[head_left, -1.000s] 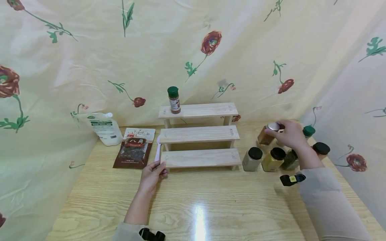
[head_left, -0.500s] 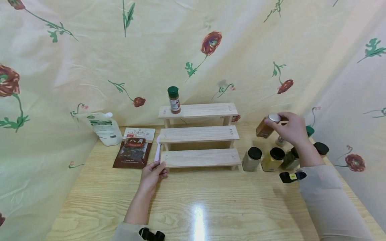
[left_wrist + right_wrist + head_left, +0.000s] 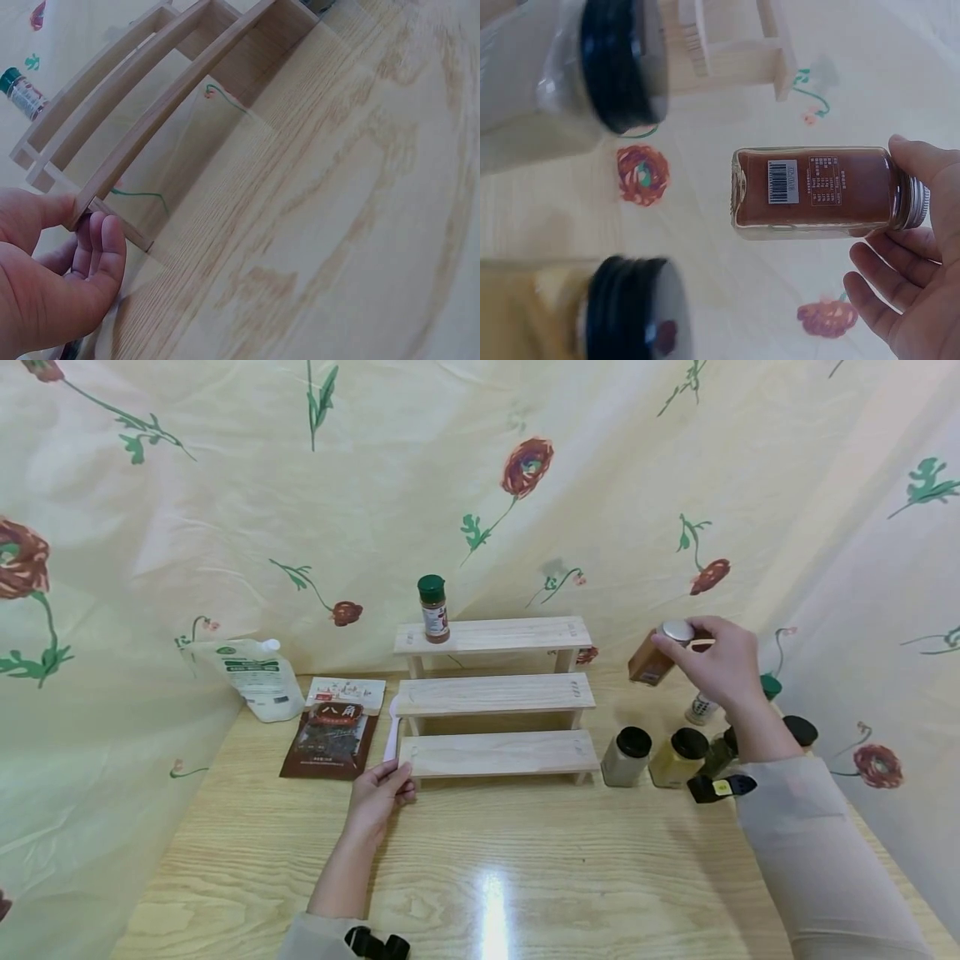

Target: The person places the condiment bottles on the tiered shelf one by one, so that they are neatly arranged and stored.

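Note:
My right hand (image 3: 723, 664) pinches a square glass spice jar (image 3: 817, 189) by its silver lid, thumb on one side and fingers on the other. Brown-red powder fills the jar, and a barcode label shows in the right wrist view. It hangs tilted above the table behind the black-lidded jars. At the lower left end of the three-tier wooden rack (image 3: 498, 753), my left hand (image 3: 378, 797) grips the bottom step, thumb on top and fingers curled beneath. A green-capped spice bottle (image 3: 433, 610) stands at the left of the top step.
Right of the rack stand a black-lidded jar of pale powder (image 3: 627, 757), a yellow one (image 3: 678, 758) and several more containers, partly behind my right arm. Left of it lie a brown packet (image 3: 335, 728), a white pouch (image 3: 260, 681) and a white spoon (image 3: 392, 735). Floral cloth hangs behind.
My right hand has lifted the brown-red spice jar and carried it slightly left and away, uncovering a small white bottle behind. The left hand stays on the rack.

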{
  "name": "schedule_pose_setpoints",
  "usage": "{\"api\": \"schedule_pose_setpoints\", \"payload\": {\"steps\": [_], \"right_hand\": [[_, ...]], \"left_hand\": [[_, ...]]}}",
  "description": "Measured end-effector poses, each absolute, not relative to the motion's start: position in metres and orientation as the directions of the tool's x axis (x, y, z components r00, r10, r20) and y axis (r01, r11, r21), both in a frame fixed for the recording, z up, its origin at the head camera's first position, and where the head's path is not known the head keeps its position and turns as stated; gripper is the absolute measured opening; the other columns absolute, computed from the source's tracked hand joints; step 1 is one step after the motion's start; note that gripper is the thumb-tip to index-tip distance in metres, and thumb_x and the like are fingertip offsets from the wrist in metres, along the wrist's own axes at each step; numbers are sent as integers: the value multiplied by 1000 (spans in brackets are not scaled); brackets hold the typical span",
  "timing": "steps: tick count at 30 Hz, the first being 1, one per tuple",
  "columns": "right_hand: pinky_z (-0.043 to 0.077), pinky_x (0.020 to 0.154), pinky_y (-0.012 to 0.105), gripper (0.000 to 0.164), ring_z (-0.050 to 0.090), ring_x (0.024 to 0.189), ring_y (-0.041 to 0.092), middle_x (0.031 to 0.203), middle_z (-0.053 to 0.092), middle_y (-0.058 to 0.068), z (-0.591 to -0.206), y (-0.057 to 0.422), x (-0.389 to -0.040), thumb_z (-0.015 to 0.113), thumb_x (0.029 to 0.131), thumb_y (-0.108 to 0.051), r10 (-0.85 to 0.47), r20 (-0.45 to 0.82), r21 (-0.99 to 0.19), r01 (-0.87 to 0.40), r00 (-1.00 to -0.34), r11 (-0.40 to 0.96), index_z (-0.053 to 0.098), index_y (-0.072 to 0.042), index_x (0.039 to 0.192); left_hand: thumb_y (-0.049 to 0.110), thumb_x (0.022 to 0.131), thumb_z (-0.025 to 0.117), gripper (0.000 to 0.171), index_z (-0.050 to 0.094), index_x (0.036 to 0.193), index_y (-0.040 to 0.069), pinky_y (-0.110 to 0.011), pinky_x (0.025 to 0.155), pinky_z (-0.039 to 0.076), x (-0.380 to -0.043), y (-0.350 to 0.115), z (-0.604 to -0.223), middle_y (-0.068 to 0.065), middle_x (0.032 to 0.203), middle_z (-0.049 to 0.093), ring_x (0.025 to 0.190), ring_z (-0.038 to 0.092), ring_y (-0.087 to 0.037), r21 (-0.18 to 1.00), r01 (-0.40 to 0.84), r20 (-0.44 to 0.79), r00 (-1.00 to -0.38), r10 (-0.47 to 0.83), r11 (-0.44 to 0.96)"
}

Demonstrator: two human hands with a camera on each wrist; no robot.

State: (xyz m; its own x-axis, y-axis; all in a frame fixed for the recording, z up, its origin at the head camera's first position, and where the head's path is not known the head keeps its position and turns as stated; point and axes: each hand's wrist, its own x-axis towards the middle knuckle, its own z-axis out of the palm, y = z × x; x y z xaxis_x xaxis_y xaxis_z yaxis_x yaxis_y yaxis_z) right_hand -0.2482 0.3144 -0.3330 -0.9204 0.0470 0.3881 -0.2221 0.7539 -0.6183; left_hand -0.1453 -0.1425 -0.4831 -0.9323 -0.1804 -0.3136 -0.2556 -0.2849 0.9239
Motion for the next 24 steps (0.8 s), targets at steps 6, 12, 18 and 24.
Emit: {"api": "schedule_pose_setpoints", "payload": {"steps": [6, 12, 18, 24], "right_hand": [[38, 67, -3, 58, 60, 98, 34, 114, 66, 26, -318, 303, -252, 74, 92, -41, 27, 438, -605, -272, -899, 748, 65, 7, 124], [41, 60, 0, 58, 60, 88, 23, 113, 66, 25, -305, 293, -257, 74, 92, -41, 4, 450, -597, -297, -893, 745, 66, 7, 123], [43, 63, 1, 55, 57, 82, 9, 110, 68, 21, -293, 280, -262, 76, 91, -41, -13, 484, -588, -336, -875, 736, 68, 4, 121], [44, 64, 5, 57, 58, 88, 18, 111, 67, 19, -286, 264, -267, 76, 90, -42, -2, 477, -617, -337, -879, 711, 68, 4, 121]], "left_hand": [[4, 100, 64, 49, 43, 138, -18, -22, 64, 62, -145, -142, -482, -6, 85, 66, 70, 66, -11, 923, -256, -314, -933, -176, -288], [4, 100, 64, 51, 42, 140, -18, -22, 65, 62, -145, -142, -482, -5, 85, 66, 70, 65, -10, 924, -254, -311, -934, -175, -288], [3, 99, 64, 49, 43, 138, -18, -21, 65, 61, -145, -141, -482, -4, 83, 66, 70, 65, -10, 926, -249, -306, -935, -178, -284], [3, 100, 64, 46, 45, 136, -19, -20, 63, 61, -146, -141, -482, -3, 81, 65, 69, 65, -9, 929, -245, -302, -936, -183, -278]]}}
